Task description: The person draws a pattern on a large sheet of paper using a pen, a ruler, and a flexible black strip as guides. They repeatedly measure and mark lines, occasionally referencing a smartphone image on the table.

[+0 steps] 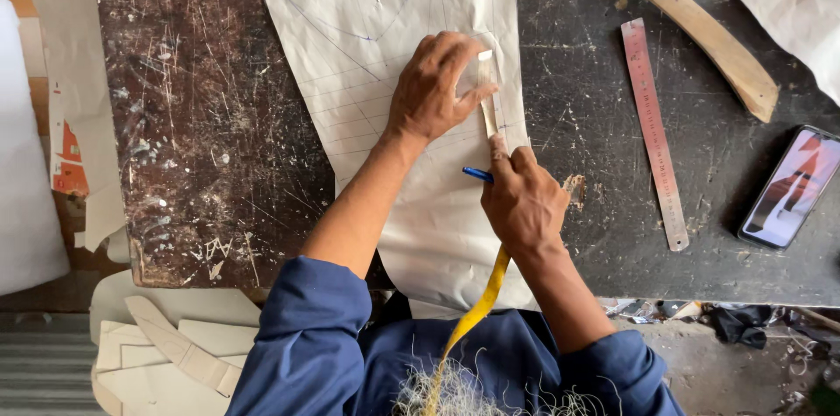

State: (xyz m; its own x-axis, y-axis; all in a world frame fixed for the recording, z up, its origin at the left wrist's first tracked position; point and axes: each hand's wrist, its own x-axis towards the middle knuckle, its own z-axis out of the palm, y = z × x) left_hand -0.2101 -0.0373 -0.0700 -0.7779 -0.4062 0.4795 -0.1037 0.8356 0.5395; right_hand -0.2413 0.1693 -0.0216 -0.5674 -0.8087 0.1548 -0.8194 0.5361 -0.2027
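The left hand (435,88) presses a yellow tape measure (486,105) flat on the paper pattern (394,22) on the desk (201,118); the tape runs straight away from the person. The right hand (523,202) is closed on a blue pen (477,174) and pins the tape; a steel ruler (652,132) lies apart.

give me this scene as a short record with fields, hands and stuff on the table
surface: dark scratched worktable
left hand: left hand presses the tape measure flat on the paper pattern
right hand: right hand holds a blue pen and the tape's lower stretch
tape: yellow part runs down toward the person's body
to the right: metal ruler, curved wooden stick, phone with lit screen
lower left: cut card pieces
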